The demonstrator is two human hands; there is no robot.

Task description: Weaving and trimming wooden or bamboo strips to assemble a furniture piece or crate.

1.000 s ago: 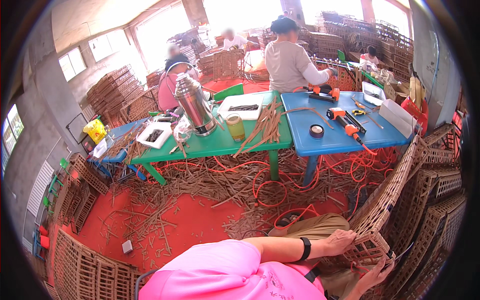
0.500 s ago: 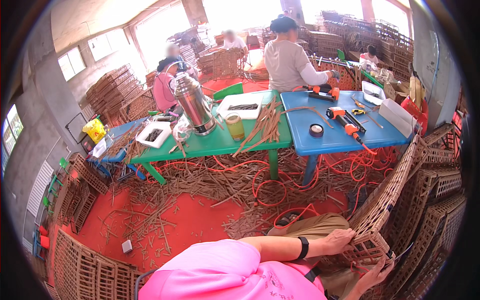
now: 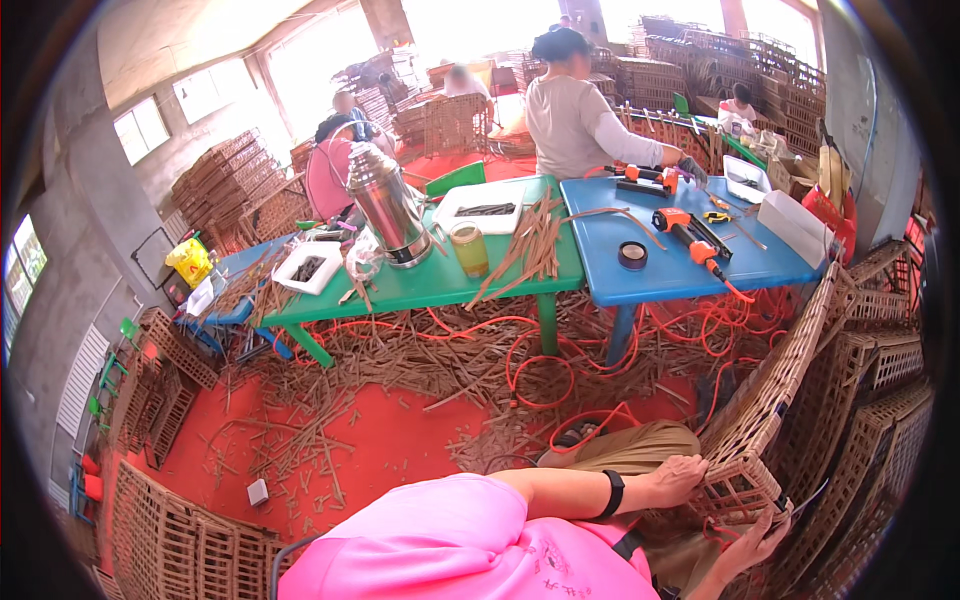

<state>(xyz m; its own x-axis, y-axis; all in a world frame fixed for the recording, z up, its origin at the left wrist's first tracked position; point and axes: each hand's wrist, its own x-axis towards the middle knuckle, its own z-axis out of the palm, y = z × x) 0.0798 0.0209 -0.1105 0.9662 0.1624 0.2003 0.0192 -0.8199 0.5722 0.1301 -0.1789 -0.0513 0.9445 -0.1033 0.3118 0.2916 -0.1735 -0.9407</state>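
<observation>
A long brown woven lattice basket (image 3: 762, 425) slants up from my lap toward the right, its near corner facing me. My left hand (image 3: 677, 482) grips the basket's left edge near that corner, fingers curled over it. Below the same corner, my right hand (image 3: 752, 545) has its fingers bent against the weave, with the thumb up near the end. A thin pale strip or tool juts out beside my right fingers; its kind is too small to tell. A black band (image 3: 613, 493) circles my left wrist.
Ahead stand a green table (image 3: 400, 284) with a steel flask (image 3: 390, 210) and a blue table (image 3: 640, 283) with orange-black nail guns (image 3: 690, 235). Orange hoses (image 3: 560, 400) and cut strips litter the red floor. Woven baskets (image 3: 865, 400) stack at my right. A co-worker (image 3: 575, 115) stands behind the tables.
The co-worker behind the blue table has stretched an arm rightward over it. My hands and the basket keep nearly the same place.
</observation>
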